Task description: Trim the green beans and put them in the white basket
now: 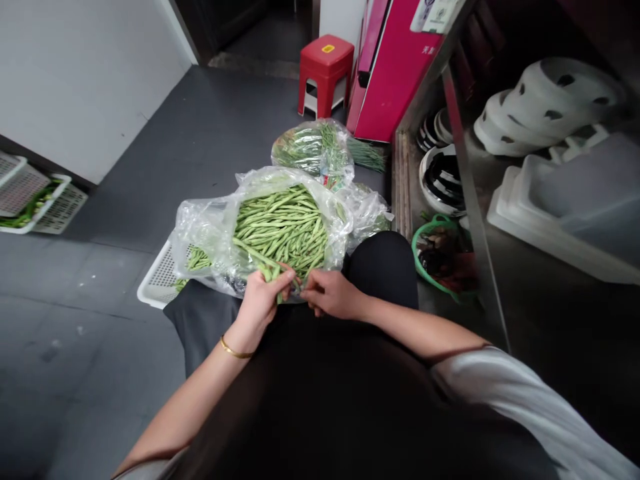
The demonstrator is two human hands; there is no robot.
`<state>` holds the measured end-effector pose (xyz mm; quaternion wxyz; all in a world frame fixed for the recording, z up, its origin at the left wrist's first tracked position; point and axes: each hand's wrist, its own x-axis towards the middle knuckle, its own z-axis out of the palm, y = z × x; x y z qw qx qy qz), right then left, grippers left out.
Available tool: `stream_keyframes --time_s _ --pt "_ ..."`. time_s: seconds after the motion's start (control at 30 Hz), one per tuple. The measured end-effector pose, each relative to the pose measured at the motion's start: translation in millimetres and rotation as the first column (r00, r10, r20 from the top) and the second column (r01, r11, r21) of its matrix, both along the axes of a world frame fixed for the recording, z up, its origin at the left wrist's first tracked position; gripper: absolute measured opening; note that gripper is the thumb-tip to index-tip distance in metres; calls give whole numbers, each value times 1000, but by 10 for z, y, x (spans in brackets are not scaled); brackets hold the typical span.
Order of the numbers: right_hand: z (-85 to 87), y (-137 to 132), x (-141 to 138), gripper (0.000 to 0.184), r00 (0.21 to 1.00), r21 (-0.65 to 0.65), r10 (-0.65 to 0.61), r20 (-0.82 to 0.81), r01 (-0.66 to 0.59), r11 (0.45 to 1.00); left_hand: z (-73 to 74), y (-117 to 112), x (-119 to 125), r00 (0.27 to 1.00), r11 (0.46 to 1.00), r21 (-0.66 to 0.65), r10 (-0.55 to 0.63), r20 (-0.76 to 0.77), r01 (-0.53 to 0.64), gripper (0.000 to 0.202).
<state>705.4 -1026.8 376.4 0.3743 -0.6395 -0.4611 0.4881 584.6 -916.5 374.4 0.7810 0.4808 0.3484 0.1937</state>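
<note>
A clear plastic bag (210, 230) full of green beans (283, 230) rests on my lap, over a white slotted basket (157, 280). My left hand (263, 300), with a gold bangle at the wrist, is closed around a few green beans at the bag's near edge. Close to it on the right, my right hand (330, 293) pinches the end of a bean, fingers curled. The two hands almost touch.
A second bag of greens (313, 147) lies farther off on the dark floor, near a red stool (325, 70) and a pink box (393, 73). At right, a metal shelf (465, 167) holds bowls and white trays, with a green basket (437, 257) beside it. White baskets (35, 200) sit at left.
</note>
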Motion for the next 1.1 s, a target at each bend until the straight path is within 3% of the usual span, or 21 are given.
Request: stream_keyframes --time_s 0.1,0.17,0.2,0.27,0.37,0.43,0.5,0.57,0.6,0.67,0.73,0.8,0.87,0.93,1.03,1.1 --pt "-152 13 67 13 950 -207 311 -40 -312 927 -9 -20 -48 995 988 155 -8 -97 24 22" --pt "-112 56 217 14 880 -237 475 -4 -463 854 18 -17 -86 995 988 136 -60 -82 71 24" --pt "-65 85 298 18 869 -216 495 17 -480 850 38 -14 -106 991 986 117 -111 -75 119 25" --pt "37 148 422 33 914 -135 405 -4 -402 906 76 -8 -145 965 962 94 -248 -83 255 27" --pt "116 229 431 45 961 -3 158 -227 -163 987 97 1 -197 901 900 77 -423 -94 430 27" --pt "104 256 335 46 933 94 144 -329 -120 988 85 3 -223 869 868 54 -491 -69 494 24" --pt "67 271 221 45 960 187 142 -240 -98 977 68 -11 -235 857 857 -5 -515 6 515 21" --pt "24 295 150 40 996 267 45 71 -63 962 64 -46 -235 881 876 -107 -460 112 471 16" --pt "2 316 144 37 962 293 -24 272 -59 954 71 -67 -234 899 888 -159 -409 155 431 15" --pt "-38 366 184 30 784 257 -93 614 -87 963 106 -98 -234 915 895 -214 -357 187 393 15" --pt "-67 404 254 27 617 106 -30 786 -88 990 148 -91 -237 908 895 -176 -385 163 411 15" --pt "-75 401 276 30 555 -31 60 830 -62 998 162 -42 -228 935 934 -102 -326 140 341 17" --pt "-58 352 204 35 561 -98 138 816 -101 990 127 23 -197 985 991 -13 -133 106 135 19" --pt "-14 280 68 36 569 -131 234 789 -217 967 61 68 -153 998 995 92 38 53 -42 20" --pt "109 195 -64 41 547 -142 360 755 -401 905 -17 81 -112 994 971 217 103 -20 -97 22" --pt "211 181 -15 46 575 -76 321 752 -408 910 -23 74 -112 995 973 213 97 -24 -90 23"
